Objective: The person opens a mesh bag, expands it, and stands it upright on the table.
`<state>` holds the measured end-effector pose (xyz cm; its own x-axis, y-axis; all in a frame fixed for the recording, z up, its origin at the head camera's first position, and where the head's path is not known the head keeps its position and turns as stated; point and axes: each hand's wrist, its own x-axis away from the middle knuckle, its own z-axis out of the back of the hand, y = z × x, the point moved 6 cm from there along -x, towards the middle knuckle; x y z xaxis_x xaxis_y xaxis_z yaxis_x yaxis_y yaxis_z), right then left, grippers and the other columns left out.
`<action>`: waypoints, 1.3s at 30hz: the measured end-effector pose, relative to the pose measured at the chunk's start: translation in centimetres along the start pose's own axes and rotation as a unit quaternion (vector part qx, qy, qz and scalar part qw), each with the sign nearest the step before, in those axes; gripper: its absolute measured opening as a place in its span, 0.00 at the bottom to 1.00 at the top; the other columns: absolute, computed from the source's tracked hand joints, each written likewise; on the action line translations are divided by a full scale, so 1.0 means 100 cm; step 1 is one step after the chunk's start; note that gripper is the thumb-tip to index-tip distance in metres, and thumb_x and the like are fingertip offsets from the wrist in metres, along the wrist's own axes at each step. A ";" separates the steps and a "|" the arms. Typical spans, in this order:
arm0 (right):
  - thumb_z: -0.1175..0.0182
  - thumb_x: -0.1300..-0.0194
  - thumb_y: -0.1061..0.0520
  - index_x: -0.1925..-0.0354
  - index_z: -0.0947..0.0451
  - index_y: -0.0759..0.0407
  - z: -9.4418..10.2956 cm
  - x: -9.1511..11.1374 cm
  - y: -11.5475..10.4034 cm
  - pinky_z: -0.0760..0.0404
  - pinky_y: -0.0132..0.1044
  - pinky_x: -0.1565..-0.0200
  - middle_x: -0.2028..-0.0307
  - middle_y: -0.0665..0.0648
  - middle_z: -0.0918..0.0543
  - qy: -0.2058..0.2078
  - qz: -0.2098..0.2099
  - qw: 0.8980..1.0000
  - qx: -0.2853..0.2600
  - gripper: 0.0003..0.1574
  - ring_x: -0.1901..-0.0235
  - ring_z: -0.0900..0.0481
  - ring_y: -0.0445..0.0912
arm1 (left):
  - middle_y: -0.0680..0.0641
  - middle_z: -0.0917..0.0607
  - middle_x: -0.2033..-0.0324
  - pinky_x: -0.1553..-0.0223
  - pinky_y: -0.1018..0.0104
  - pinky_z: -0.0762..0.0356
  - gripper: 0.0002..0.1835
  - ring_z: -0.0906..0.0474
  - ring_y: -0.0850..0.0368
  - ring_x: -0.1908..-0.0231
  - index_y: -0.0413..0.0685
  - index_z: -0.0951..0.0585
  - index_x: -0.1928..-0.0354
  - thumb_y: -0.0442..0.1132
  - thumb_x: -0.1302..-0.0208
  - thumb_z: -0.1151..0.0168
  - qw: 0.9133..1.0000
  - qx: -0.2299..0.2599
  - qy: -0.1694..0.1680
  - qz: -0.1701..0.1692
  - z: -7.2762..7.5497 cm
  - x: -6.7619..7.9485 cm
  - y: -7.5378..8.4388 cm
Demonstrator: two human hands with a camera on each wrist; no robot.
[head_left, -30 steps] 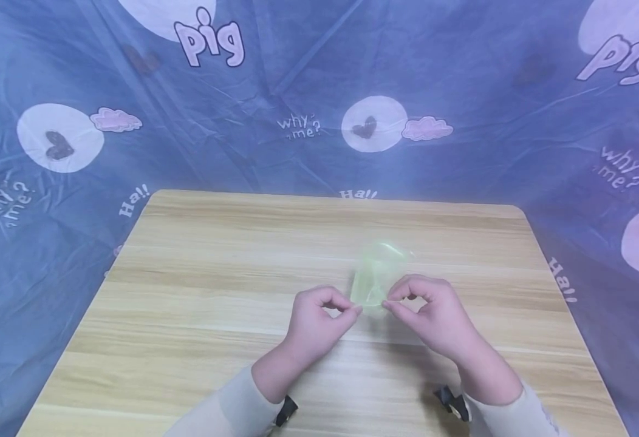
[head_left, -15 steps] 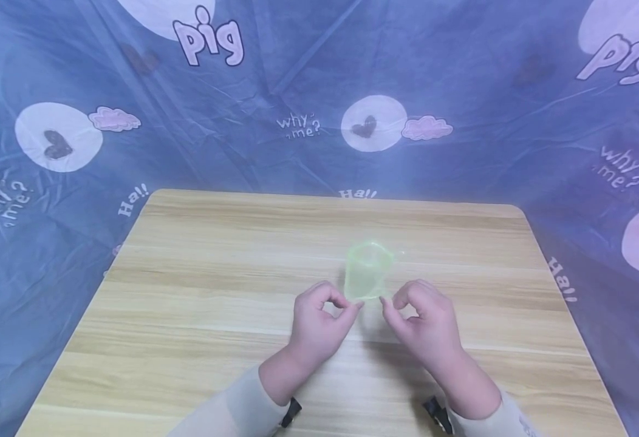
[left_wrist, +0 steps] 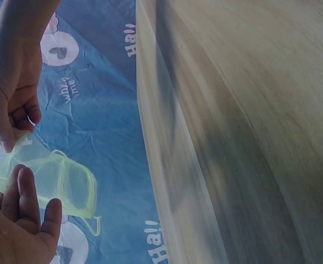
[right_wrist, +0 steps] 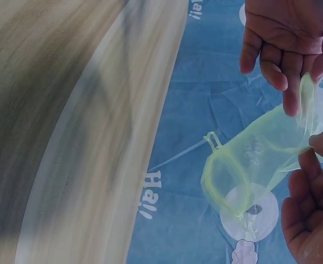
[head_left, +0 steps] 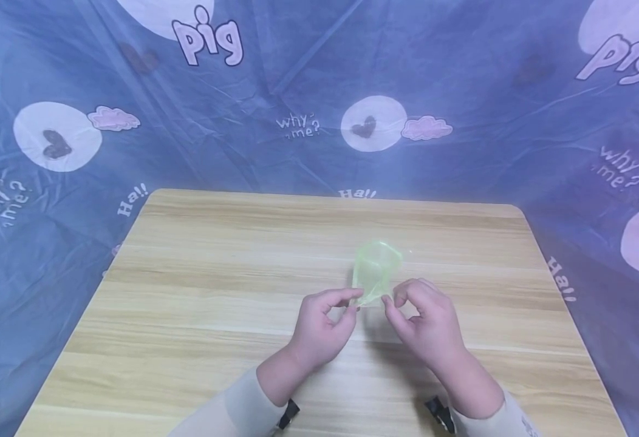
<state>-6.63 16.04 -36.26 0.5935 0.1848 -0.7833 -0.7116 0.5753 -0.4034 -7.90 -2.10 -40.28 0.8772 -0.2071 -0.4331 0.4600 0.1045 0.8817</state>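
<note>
A sheer light-green mesh bag (head_left: 376, 267) is held out between the two hands, above the table in the head view. My left hand (head_left: 319, 328) has its edge between thumb and fingers; the index finger lies stretched along the mesh. On the other side, my right hand (head_left: 429, 318) pinches the same near edge with thumb and index finger, clearest in the right wrist view. The bag's far end (right_wrist: 227, 181) has a thicker rim and small cord loops (right_wrist: 212, 141). Spread fingers of the left hand (left_wrist: 27, 209) cover part of the mesh in the left wrist view.
A light wood-grain table (head_left: 188, 291) lies beneath the hands. Behind and beside it hangs a blue printed cloth (head_left: 232, 145). Dark devices (head_left: 440, 414) sit at both wrists, by the light sleeves (head_left: 232, 403).
My left index finger has straightened and parted further from the thumb. The right hand has shifted slightly towards me. The bag swung left, then back to the right.
</note>
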 end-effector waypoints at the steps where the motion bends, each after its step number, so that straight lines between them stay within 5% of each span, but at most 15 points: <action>1: 0.34 0.49 0.65 0.77 0.29 0.57 0.000 0.000 0.000 0.17 0.35 0.66 0.74 0.53 0.14 -0.001 0.000 1.000 0.001 0.12 0.74 0.19 0.49 | 0.43 0.08 0.57 0.53 0.59 0.13 0.17 0.13 0.59 0.60 0.36 0.11 0.50 0.22 0.41 0.36 1.000 0.000 -0.002 -0.002 0.000 0.000 0.000; 11: 0.33 0.48 0.65 0.76 0.26 0.57 0.001 0.000 0.001 0.13 0.38 0.63 0.72 0.55 0.11 -0.006 -0.002 1.000 0.000 0.10 0.72 0.14 0.53 | 0.43 0.08 0.58 0.52 0.61 0.13 0.09 0.10 0.54 0.60 0.36 0.10 0.54 0.28 0.34 0.31 0.999 -0.036 0.010 -0.010 0.001 -0.002 -0.002; 14: 0.34 0.43 0.62 0.71 0.19 0.60 0.001 0.000 -0.001 0.14 0.38 0.65 0.71 0.56 0.11 -0.004 0.006 1.000 0.000 0.03 0.73 0.14 0.53 | 0.44 0.07 0.61 0.54 0.62 0.12 0.06 0.09 0.54 0.63 0.37 0.09 0.58 0.29 0.35 0.27 0.998 -0.050 0.027 -0.013 0.002 -0.003 -0.002; 17: 0.35 0.35 0.58 0.63 0.14 0.64 0.000 0.000 -0.003 0.16 0.36 0.68 0.70 0.57 0.11 -0.002 0.006 1.000 -0.002 0.09 0.73 0.14 0.52 | 0.45 0.07 0.65 0.55 0.64 0.12 0.03 0.09 0.54 0.64 0.38 0.09 0.63 0.29 0.39 0.24 0.997 -0.058 0.051 -0.027 0.004 -0.004 -0.001; 22: 0.31 0.36 0.59 0.55 0.14 0.69 0.000 -0.001 -0.004 0.15 0.33 0.69 0.69 0.59 0.10 -0.023 -0.026 0.999 -0.012 0.15 0.72 0.13 0.53 | 0.45 0.09 0.70 0.55 0.65 0.13 0.04 0.10 0.53 0.65 0.39 0.10 0.69 0.26 0.45 0.22 0.994 -0.054 0.085 -0.052 0.007 -0.005 0.004; 26: 0.28 0.42 0.66 0.52 0.13 0.68 -0.004 0.000 -0.002 0.16 0.27 0.70 0.66 0.59 0.09 -0.066 -0.090 0.993 -0.021 0.18 0.69 0.11 0.51 | 0.47 0.09 0.72 0.61 0.64 0.12 0.08 0.11 0.55 0.69 0.41 0.12 0.72 0.24 0.47 0.22 0.993 -0.047 0.088 -0.060 0.007 -0.004 0.004; 31: 0.28 0.40 0.72 0.57 0.09 0.63 -0.008 0.003 0.002 0.18 0.24 0.68 0.61 0.56 0.08 -0.095 -0.155 0.983 -0.037 0.13 0.67 0.12 0.43 | 0.46 0.09 0.71 0.72 0.67 0.16 0.07 0.13 0.56 0.71 0.40 0.13 0.67 0.26 0.44 0.22 0.996 -0.052 0.062 -0.032 0.004 -0.002 0.000; 35: 0.27 0.44 0.74 0.63 0.10 0.64 -0.009 0.004 0.001 0.22 0.23 0.73 0.67 0.56 0.08 -0.084 -0.141 0.986 -0.024 0.11 0.74 0.18 0.39 | 0.47 0.09 0.70 0.78 0.74 0.21 0.05 0.15 0.58 0.74 0.39 0.11 0.65 0.29 0.42 0.23 0.996 -0.082 0.043 0.003 0.001 -0.002 -0.003; 39: 0.25 0.49 0.74 0.69 0.12 0.64 -0.008 0.006 -0.002 0.24 0.24 0.78 0.73 0.55 0.11 -0.061 -0.107 0.992 -0.003 0.09 0.77 0.19 0.40 | 0.50 0.09 0.74 0.73 0.76 0.20 0.05 0.16 0.64 0.77 0.43 0.12 0.70 0.31 0.42 0.22 0.992 -0.115 0.046 0.017 0.001 -0.001 -0.004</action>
<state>-6.47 15.37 -37.00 0.7721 0.1540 -0.6166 -0.5663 0.6071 -0.5574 -8.23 -2.24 -40.53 0.8966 -0.1110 -0.4288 0.4402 0.3309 0.8347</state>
